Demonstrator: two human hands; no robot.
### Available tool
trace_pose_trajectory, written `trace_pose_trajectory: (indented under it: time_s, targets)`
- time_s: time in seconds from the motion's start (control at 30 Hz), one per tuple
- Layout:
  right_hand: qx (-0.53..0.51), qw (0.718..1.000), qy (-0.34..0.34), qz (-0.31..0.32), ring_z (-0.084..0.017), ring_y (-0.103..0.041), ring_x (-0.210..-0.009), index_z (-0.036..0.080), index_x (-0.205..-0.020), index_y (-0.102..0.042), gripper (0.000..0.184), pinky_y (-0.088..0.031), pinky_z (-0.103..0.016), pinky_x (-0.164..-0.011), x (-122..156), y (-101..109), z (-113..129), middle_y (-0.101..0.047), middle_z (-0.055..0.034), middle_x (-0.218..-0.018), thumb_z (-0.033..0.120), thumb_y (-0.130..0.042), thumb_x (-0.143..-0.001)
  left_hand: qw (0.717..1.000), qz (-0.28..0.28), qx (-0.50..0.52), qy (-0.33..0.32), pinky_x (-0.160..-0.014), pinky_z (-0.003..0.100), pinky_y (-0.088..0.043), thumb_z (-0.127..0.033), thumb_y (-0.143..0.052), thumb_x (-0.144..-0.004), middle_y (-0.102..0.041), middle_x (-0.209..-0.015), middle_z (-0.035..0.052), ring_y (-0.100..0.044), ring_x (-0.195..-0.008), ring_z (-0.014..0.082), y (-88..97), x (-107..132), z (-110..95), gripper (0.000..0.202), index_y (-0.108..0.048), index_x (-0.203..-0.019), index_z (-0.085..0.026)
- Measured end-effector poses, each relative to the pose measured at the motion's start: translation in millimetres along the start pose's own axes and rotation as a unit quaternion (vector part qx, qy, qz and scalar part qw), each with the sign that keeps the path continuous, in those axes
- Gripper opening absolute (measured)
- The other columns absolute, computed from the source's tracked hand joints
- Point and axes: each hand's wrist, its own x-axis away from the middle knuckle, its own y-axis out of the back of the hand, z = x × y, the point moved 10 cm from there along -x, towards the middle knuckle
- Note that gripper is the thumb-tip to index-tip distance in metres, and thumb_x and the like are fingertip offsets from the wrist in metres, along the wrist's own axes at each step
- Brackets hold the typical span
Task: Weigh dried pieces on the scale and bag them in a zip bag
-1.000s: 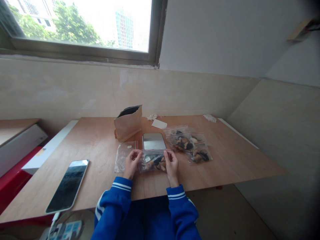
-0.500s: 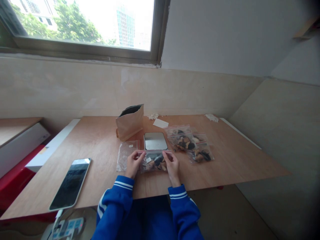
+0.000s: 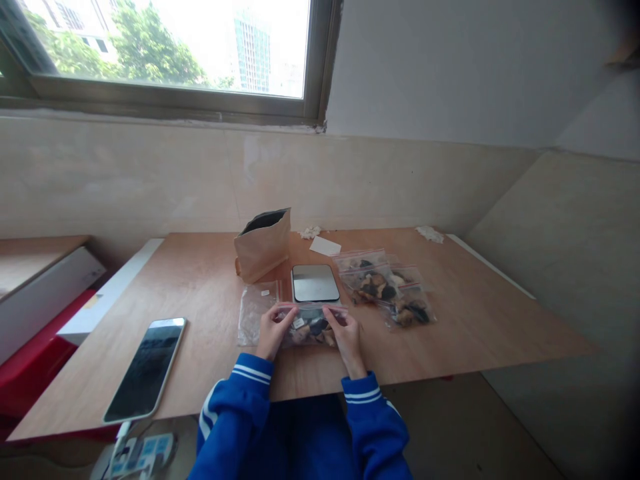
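Observation:
My left hand point(image 3: 273, 332) and my right hand point(image 3: 347, 338) both pinch the red-lined zip edge of a clear plastic zip bag point(image 3: 310, 331). It holds dark and tan dried pieces and a small white label. Left of my left hand, a flat clear bag point(image 3: 255, 315) lies on the table. Beyond the held bag stands a black-and-silver flat digital scale point(image 3: 315, 283). To the right, overlapping filled zip bags point(image 3: 373, 281) lie near a kraft paper pouch's point(image 3: 263, 245) side of the table.
A smartphone point(image 3: 145, 370) lies face up at the left of the wooden table point(image 3: 465, 320). A white card point(image 3: 325, 246) and tissue scraps point(image 3: 429, 234) sit near the back wall. A power strip point(image 3: 140, 457) lies below the front edge, and red and white boxes stand left.
The whole scene has drifted slightly right and lower in view. Both hands keep their pinch on the bag's zip edge, and nothing on the table has visibly moved.

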Motion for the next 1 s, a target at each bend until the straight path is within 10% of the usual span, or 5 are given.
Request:
trace_pose_trajectory:
  time_s: [0.27,0.4,0.53,0.67,1.0]
  targets:
    - [0.019,1.000,0.003,0.015,-0.023,-0.070,-0.081,0.017,-0.080,-0.072,0.031,-0.056,-0.036,-0.077,-0.5,0.4,3.1,-0.074,-0.0079,-0.083,0.047,-0.072,-0.073,1.000,-0.020,0.004,-0.008,-0.067,0.027,-0.051,-0.042,-0.071,-0.075,-0.072,-0.082,0.0045,-0.066,-0.076,0.0183,-0.3,4.9,-7.3,0.028,-0.070,-0.085,-0.016]
    - [0.094,0.992,0.072,0.045,-0.024,-0.066,-0.094,0.019,-0.101,-0.069,0.034,-0.051,-0.039,-0.087,0.7,11.2,42.7,-0.072,-0.0086,-0.101,0.045,-0.067,-0.080,0.998,0.002,-0.038,-0.051,-0.068,0.027,-0.051,-0.041,-0.069,-0.078,-0.071,-0.083,0.0042,-0.066,-0.077,0.0184,-3.8,8.9,-32.8,0.023,-0.070,-0.083,-0.018]
    - [0.303,0.922,0.219,0.105,-0.025,-0.060,-0.107,0.025,-0.108,-0.067,0.027,-0.038,-0.041,-0.097,10.9,-6.7,107.8,-0.069,-0.0074,-0.111,0.037,-0.065,-0.084,0.984,0.054,-0.105,-0.130,-0.070,0.029,-0.049,-0.039,-0.067,-0.081,-0.070,-0.082,0.0044,-0.064,-0.079,0.0191,-13.9,12.9,-66.2,0.020,-0.071,-0.081,-0.020]
    - [0.421,0.832,0.268,0.242,-0.020,-0.063,-0.094,0.026,-0.092,-0.069,0.007,-0.033,-0.037,-0.092,21.5,-53.2,119.4,-0.073,-0.0020,-0.093,0.029,-0.063,-0.089,0.974,0.081,-0.119,-0.174,-0.075,0.030,-0.048,-0.038,-0.064,-0.084,-0.069,-0.083,0.0055,-0.062,-0.081,0.0197,-20.2,15.1,-80.5,0.019,-0.071,-0.082,-0.020]
    - [0.473,0.791,0.282,0.264,-0.015,-0.057,-0.067,0.021,-0.076,-0.067,0.023,-0.031,-0.030,-0.077,25.9,-68.8,111.6,-0.070,0.0004,-0.070,0.006,-0.055,-0.087,0.968,0.080,-0.142,-0.189,-0.074,0.029,-0.047,-0.030,-0.059,-0.086,-0.068,-0.082,0.0051,-0.062,-0.080,0.0194,-22.0,26.3,-76.7,0.015,-0.070,-0.082,-0.021]
